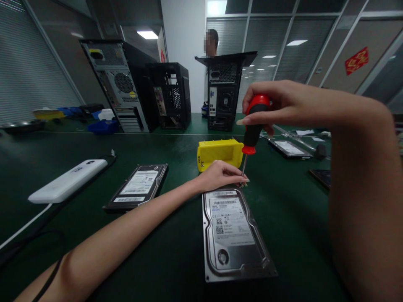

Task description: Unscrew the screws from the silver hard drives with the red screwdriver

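My right hand (270,105) is closed round the red-and-black handle of a screwdriver (253,130), held upright with its thin shaft running down to the far right corner of the hard drive (231,233) that lies flat, label up, on the green tabletop (292,218) in front of me. My left hand (220,176) rests at that same corner, fingertips pinched close round the tip, steadying it; whether they hold a screw I cannot tell, the spot being too small to read. I judge I am working a corner screw of the lid. The next move calls for keeping the shaft square and pressing down so the bit does not slip. A yellow tray (218,153) sits just beyond, and a second drive (138,186) lies to the left.
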A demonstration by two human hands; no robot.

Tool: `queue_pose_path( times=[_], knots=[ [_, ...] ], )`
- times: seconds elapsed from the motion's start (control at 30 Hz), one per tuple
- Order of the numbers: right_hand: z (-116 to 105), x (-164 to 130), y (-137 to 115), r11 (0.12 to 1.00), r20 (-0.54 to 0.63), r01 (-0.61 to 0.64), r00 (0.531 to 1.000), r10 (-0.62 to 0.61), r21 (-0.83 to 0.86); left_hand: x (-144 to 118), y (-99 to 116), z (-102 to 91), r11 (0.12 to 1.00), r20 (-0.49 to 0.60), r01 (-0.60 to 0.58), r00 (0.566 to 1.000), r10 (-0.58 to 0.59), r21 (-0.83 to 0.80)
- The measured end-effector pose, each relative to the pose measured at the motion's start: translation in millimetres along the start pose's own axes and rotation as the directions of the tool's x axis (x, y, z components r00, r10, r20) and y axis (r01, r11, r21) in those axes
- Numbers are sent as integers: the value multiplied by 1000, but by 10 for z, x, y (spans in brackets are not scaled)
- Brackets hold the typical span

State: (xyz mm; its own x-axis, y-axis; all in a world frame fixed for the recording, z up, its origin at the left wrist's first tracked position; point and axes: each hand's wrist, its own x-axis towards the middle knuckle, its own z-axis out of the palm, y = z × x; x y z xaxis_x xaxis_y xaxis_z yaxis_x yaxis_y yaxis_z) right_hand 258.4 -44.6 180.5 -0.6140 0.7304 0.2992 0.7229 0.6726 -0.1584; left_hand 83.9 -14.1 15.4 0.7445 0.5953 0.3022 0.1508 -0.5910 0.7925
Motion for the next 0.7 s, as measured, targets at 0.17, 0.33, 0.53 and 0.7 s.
queue_pose_path(
  times=[0.17,0.33,0.53,0.7],
  knots=[
    [10,-3,-47,993,-83,-68,995,60,-97,-2,39,8,999,-54,1,999,-4,-47],
    [22,15,-108,993,-105,-47,994,35,-109,-1,61,17,995,-99,23,995,-33,-98],
    [17,3,-69,998,-63,-22,998,18,-53,-5,50,13,991,-102,35,994,-48,-126],
    [7,-11,-27,998,-48,42,998,-44,-44,-9,61,29,995,-84,23,996,-32,-102]
  ],
)
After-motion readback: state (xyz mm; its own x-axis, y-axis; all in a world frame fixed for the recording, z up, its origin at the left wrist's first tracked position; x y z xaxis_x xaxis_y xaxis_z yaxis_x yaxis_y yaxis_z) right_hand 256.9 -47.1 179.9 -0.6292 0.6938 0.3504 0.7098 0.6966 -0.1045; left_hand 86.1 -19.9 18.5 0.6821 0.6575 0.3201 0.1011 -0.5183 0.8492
